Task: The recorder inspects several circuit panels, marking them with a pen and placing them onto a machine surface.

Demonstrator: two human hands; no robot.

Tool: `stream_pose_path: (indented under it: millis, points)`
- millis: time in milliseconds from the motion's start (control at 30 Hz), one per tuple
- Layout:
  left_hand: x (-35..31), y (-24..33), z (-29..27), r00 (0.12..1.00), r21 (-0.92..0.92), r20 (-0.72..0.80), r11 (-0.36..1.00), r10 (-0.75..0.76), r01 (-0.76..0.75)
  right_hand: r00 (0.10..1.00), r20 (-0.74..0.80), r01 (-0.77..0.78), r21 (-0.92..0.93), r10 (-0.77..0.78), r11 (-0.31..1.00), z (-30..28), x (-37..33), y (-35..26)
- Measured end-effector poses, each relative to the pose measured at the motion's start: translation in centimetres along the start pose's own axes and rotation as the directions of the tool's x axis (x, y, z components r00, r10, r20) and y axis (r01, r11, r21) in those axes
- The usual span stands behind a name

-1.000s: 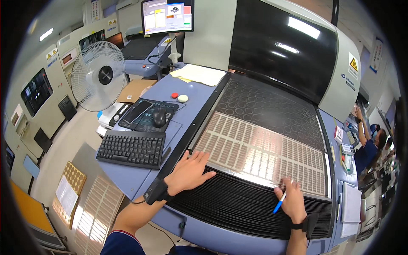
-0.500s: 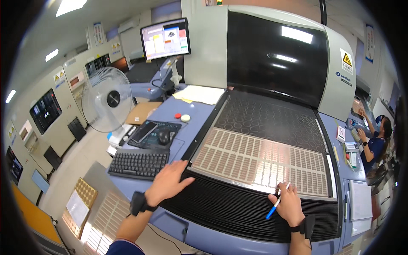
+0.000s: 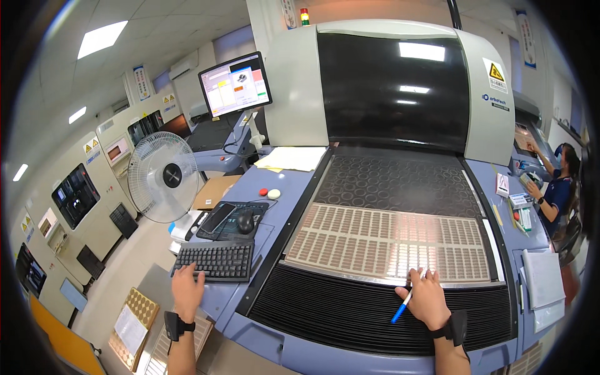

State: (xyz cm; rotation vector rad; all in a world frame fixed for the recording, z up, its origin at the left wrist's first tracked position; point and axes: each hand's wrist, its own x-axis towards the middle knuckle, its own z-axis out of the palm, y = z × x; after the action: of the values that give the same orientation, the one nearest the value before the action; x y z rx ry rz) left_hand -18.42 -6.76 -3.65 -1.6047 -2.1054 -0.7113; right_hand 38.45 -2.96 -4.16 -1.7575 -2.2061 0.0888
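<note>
At the front left corner of the black keyboard [image 3: 215,261], my left hand [image 3: 187,292] is open, its fingertips at the keys. My right hand [image 3: 428,303] grips a white pen with a blue end [image 3: 400,311], which slants down to the left under the palm. That hand's fingers reach the front edge of a flat panel [image 3: 362,240] covered with rows of small copper-coloured rectangles. Lying on the machine's dark bed [image 3: 400,184], the panel sits just behind black ribbed bellows [image 3: 375,319].
A computer mouse [image 3: 245,220], a phone [image 3: 219,217], red [image 3: 263,192] and white buttons [image 3: 274,194], and papers [image 3: 290,158] lie left of the bed. A fan [image 3: 164,178] and monitor [image 3: 237,86] stand beyond. Papers [image 3: 544,280] lie right; a co-worker [image 3: 559,187] works farther off.
My left hand has moved left from the bed's front left corner to the keyboard. My right hand stays at the panel's front edge with the pen. The view has tilted up slightly.
</note>
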Motion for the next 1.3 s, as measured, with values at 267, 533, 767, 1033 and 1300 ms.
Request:
stream_pose_path:
  millis: [267, 533, 767, 1033, 1300]
  points:
    - [2.1, 5.4, -0.1, 0.998, -0.039, 0.005, 0.997, -0.069, 0.069, 0.999, 0.01, -0.042, 0.039, 0.042, 0.998, -0.7, -0.3, 0.0]
    - [1.4, 7.1, -2.4, 0.999, -0.143, 0.032, 0.989, 0.024, -0.019, 1.0, -0.002, -0.022, 0.079, 0.022, 0.997, -1.3, 0.9, -1.8]
    - [1.0, 22.0, 0.4, 0.77, -0.659, -0.129, 0.527, 0.625, -0.537, 0.941, -0.141, 0.338, 0.316, -0.308, 0.887, -2.7, 1.0, -9.5]
    - [-2.0, 25.5, 3.8, 0.6, -0.806, -0.325, 0.118, 0.731, -0.58, 0.88, -0.327, 0.466, 0.454, -0.345, 0.759, 1.9, -0.6, -10.8]
    - [-2.1, 25.1, 2.7, 0.606, -0.867, -0.234, 0.119, 0.761, -0.485, 0.884, -0.32, 0.465, 0.52, -0.341, 0.717, 2.2, -0.7, -10.3]
